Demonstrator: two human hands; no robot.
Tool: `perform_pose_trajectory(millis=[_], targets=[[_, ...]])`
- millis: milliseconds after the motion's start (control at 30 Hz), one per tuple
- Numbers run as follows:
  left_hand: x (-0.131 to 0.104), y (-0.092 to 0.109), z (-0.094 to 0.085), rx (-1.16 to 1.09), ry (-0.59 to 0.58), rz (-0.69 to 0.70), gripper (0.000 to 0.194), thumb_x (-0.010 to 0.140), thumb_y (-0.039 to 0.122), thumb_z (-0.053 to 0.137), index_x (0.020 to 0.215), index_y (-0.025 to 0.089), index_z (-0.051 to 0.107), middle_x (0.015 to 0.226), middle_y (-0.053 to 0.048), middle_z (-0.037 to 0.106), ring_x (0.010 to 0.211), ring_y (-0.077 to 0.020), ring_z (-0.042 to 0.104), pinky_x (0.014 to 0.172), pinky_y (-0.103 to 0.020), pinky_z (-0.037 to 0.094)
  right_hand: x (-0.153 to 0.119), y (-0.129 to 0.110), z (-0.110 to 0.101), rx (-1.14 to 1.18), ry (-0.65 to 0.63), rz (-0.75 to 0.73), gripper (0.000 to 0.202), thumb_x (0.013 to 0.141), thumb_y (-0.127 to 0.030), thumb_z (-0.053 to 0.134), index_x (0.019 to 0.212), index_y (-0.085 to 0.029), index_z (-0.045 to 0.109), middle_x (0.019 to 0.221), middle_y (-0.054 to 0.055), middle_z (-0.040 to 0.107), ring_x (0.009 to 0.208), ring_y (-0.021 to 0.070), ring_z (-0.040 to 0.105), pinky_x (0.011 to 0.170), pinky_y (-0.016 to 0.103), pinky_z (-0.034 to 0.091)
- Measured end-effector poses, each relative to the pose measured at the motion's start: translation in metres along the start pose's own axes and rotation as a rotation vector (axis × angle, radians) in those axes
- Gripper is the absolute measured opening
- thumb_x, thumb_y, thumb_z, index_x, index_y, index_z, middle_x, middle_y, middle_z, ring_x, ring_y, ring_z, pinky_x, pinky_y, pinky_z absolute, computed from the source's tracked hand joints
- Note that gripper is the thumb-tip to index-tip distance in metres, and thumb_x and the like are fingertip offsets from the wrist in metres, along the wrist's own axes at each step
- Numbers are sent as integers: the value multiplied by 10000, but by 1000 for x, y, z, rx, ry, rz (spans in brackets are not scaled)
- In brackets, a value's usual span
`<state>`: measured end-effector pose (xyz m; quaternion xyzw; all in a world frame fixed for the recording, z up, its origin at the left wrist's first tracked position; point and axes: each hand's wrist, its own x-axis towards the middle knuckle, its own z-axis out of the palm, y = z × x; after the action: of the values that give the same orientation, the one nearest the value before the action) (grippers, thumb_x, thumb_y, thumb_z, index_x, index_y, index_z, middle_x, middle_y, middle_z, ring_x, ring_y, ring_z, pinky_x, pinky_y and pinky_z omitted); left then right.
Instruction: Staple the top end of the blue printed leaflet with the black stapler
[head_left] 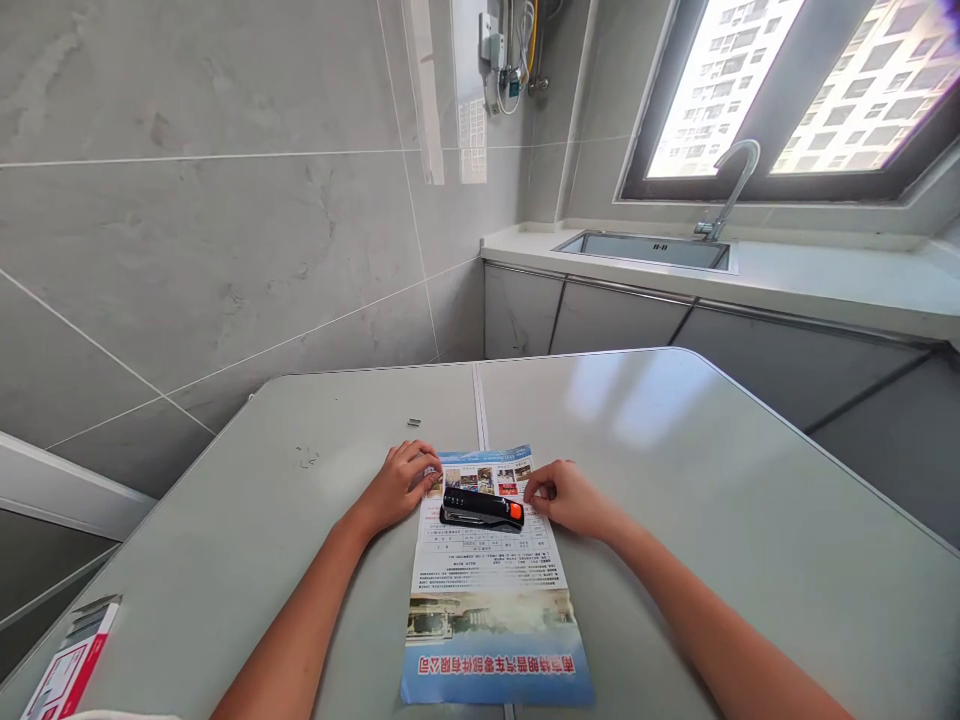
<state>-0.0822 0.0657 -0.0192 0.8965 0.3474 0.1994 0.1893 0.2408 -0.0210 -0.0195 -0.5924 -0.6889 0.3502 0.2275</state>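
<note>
A printed leaflet [491,640] lies flat on the table, its large blue-banded lettering upside down to me. Across its upper part rests a black stapler [480,508] with an orange-red end pointing right; neither hand touches it. My left hand [405,482] is at the leaflet's upper left edge, fingers curled and thumb and fingertips closed on the paper. On the opposite edge, my right hand [568,495] pinches the paper between thumb and bent fingers, close to the stapler's orange-red end.
Two small strips of staples [414,422] lie beyond my left hand, with loose staples [306,458] farther left. A red and white box [71,665] sits at the lower left corner of the light table [247,560]. Beyond are a counter with a sink [645,248] and a tiled wall.
</note>
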Motion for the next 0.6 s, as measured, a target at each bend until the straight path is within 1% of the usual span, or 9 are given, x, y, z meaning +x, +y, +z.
perform_pose_trajectory(millis=[100,167,267,367,400,467,533,567,600], targets=[[-1,11,-4,-122,-94,46,157,1026,259,507,1037,225,659,1057,-52,652,984,-201,591,942,-350,437,0,3,-8,-4,-7,51,238,678,-139,573,749,-185,796,556,-29,537,553,117,432,548,256,315],[-2,16,-6,-168,-157,77,121,1001,252,545,1049,221,651,1069,-53,651,988,-200,589,938,-336,436,0,5,-11,-9,-6,78,231,671,-147,581,744,-182,797,556,-26,550,551,118,433,545,258,318],[-3,21,-7,-178,-215,94,92,961,270,609,1030,219,643,1087,-53,646,1011,-208,584,951,-334,419,1,9,-13,-24,-1,80,228,682,-160,592,756,-190,805,559,-26,550,551,119,431,544,259,321],[-2,22,-4,-168,-253,95,94,950,297,629,994,214,623,1046,-45,644,987,-209,577,937,-336,401,1,10,-13,-67,-1,54,233,706,-146,591,774,-201,807,541,-36,520,540,116,417,560,259,333],[-2,22,-3,-159,-257,90,112,946,313,640,987,212,613,1024,-41,639,973,-207,572,930,-336,395,0,9,-13,-95,20,43,226,717,-139,593,775,-200,803,533,-38,506,538,115,413,570,260,337],[-1,22,0,-142,-257,69,179,931,360,674,985,209,596,981,-30,625,941,-203,562,913,-336,385,-2,3,-13,-140,109,21,197,772,-155,602,808,-199,791,526,-41,487,536,119,410,585,266,338],[0,22,2,-129,-261,55,234,924,408,692,991,208,590,970,-24,615,932,-203,555,908,-336,375,-5,-6,-14,-118,186,-46,184,877,-241,595,898,-201,774,562,-35,512,557,130,432,591,267,345],[0,22,2,-125,-266,57,252,925,429,693,993,208,592,981,-25,616,943,-205,554,912,-337,370,-7,-11,-13,-87,186,-109,202,926,-300,583,955,-206,760,620,-23,559,594,139,469,608,267,366],[0,22,3,-124,-271,64,270,923,450,697,994,209,597,1000,-27,619,961,-209,554,919,-339,364,-9,-15,-12,-60,158,-188,222,953,-360,587,1010,-213,744,709,-6,615,656,150,519,642,268,398]])
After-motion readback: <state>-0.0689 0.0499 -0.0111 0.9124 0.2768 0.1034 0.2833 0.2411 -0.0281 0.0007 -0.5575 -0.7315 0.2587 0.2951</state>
